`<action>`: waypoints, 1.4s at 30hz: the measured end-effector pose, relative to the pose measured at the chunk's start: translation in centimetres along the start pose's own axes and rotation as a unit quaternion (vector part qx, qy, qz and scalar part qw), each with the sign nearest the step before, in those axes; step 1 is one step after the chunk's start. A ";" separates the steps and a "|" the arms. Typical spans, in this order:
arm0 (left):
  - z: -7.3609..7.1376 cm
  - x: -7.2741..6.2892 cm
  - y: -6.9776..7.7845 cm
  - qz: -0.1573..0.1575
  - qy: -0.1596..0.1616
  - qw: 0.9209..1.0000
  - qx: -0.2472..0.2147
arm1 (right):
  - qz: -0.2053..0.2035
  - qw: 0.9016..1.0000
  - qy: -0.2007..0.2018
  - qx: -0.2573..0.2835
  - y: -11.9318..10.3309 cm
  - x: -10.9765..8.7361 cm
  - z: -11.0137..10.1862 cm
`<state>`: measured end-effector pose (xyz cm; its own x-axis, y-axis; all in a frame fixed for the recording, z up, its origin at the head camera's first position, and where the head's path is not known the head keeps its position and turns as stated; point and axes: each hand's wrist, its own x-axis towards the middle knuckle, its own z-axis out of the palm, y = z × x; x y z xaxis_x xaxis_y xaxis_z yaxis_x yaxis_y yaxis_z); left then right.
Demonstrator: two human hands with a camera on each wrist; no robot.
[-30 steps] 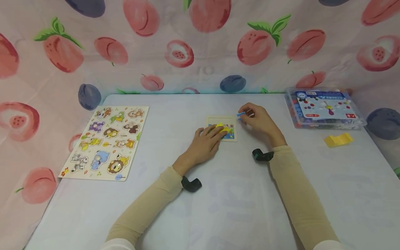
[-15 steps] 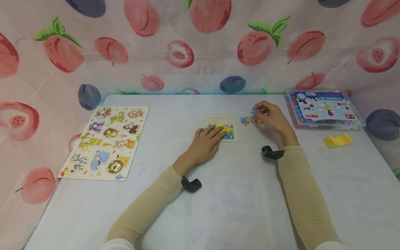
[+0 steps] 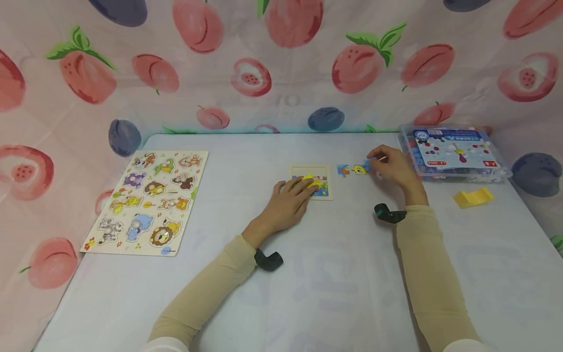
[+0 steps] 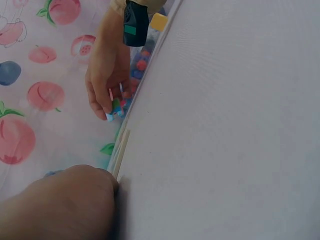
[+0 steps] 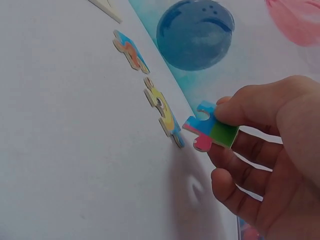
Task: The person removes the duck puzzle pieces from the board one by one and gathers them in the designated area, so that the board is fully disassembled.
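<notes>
My right hand (image 3: 391, 166) pinches a jigsaw piece (image 5: 220, 131) coloured blue, green and pink between thumb and fingers, raised over the table. To its left on the white table lie two loose pieces, a blue and orange one (image 5: 131, 51) and a yellow and blue one (image 5: 164, 111). My left hand (image 3: 288, 203) rests with its fingers spread over the lower left of a small wood-framed jigsaw puzzle (image 3: 331, 188), which they partly hide. The upper part of that frame shows bare wood. In the left wrist view the left hand (image 4: 70, 205) appears only in part.
At left lies a larger wooden animal puzzle board (image 3: 145, 203). A clear plastic box (image 3: 457, 151) with a printed label stands at the back right, and a yellow curved block (image 3: 474, 197) sits in front of it. Fruit-patterned cloth (image 3: 281, 63) hangs behind the table.
My right hand has moved to the right, away from the frame. The two loose pieces now lie in a row on the table, and one piece stays in the fingers. The left hand has kept still.
</notes>
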<state>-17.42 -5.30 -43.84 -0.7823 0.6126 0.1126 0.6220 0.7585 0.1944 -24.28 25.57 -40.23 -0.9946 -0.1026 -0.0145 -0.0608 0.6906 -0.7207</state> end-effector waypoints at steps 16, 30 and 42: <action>0.3 0.0 -0.2 0.002 0.006 1.000 -0.003 | 0.052 0.998 -0.019 -0.032 0.5 -0.4 -0.6; 0.2 0.1 -0.1 0.001 0.007 1.000 -0.013 | 0.062 0.996 -0.017 -0.056 0.6 -0.6 -0.4; -0.1 0.5 -1.5 -0.023 0.069 0.983 -0.166 | 0.038 0.997 0.007 -0.063 0.3 -0.5 -0.2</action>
<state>-18.74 -6.09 -44.00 -0.8212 0.5258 0.2218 0.5577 0.6571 0.5071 -23.82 25.94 -40.33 -0.9978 -0.0362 -0.0557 0.0066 0.7804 -0.6252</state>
